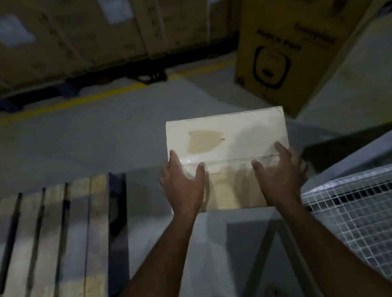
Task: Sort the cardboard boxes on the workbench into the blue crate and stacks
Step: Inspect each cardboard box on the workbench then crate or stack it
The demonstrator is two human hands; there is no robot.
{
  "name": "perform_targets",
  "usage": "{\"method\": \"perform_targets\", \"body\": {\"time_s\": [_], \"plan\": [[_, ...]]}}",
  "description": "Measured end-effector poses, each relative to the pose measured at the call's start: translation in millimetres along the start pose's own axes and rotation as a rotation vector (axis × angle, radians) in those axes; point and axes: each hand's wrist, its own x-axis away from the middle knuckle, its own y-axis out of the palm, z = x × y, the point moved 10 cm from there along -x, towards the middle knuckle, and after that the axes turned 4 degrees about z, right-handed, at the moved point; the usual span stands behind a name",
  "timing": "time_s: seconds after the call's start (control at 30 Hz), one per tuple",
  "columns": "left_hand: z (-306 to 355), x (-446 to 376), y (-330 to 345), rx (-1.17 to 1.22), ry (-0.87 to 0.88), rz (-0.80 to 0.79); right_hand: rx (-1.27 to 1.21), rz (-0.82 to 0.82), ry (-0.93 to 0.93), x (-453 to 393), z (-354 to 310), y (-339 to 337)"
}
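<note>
cardboard, pale and taped, sits between my palms: the box [226, 141] is out in front of me, carried above the grey floor [65, 145], not resting on any table i can see. my left hand [185, 187] is spread on its near left side, fingers straight and splayed, thumb reaching in across the top. my right hand [280, 174] mirrors it on the near right side. neither hand curls round an edge; i hold the box by pressing inward with flat, open fingers, and how much sits under the box i cannot tell.

a torn patch [204, 141] shows brown on the top where a label seems to have come off, and clear tape runs over the face under my fingertips. that tape looks slick, so my guess is the main risk is the box sliding down out of a squeeze grip if i ease the pressure or tilt the far end down.

a pallet [48, 242] lies low on my left, a wire mesh cage [374, 219] on my right, and a big carton [299, 35] leans ahead to the right. the light is dim and the frame blurred, so i could clip the cage or the carton while swinging the box. no blue crate is in view, so i may misjudge where it goes.
</note>
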Motion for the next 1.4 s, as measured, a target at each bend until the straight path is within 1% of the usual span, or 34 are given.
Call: {"method": "perform_targets", "body": {"time_s": [0.17, 0.3, 0.4, 0.53, 0.7, 0.93, 1.03, 1.23, 1.4], "plan": [[130.0, 22.0, -123.9, 0.062, 0.192, 0.12, -0.121, 0.192, -0.054, 39.3, -99.2, -140.9], [215.6, 50.3, -210.6, 0.102, 0.281, 0.175, -0.138, 0.353, -0.096, 80.3, -155.9, -240.9], [260.6, 75.6, -265.0, 0.176, 0.337, 0.193, -0.156, 0.445, -0.142, 110.5, -189.5, -305.8], [296.4, 118.6, -319.5, 0.268, 0.404, 0.206, -0.169, 0.54, -0.184, 154.3, -209.9, -376.1], [326.9, 180.7, -360.9, 0.308, 0.487, 0.167, -0.171, 0.636, -0.18, 218.3, -200.5, -441.9], [351.1, 286.0, -391.6, 0.377, 0.59, 0.067, -0.134, 0.793, -0.077, 321.1, -153.0, -523.7], [357.5, 331.1, -393.9, 0.387, 0.654, 0.015, -0.116, 0.864, -0.011, 364.6, -125.2, -551.3], [369.5, 403.5, -381.9, 0.431, 0.756, -0.156, -0.053, 0.986, 0.116, 436.7, -76.8, -596.6], [386.0, 446.6, -369.2, 0.476, 0.835, -0.305, 0.026, 1.131, 0.22, 492.5, -55.2, -626.9]]}}
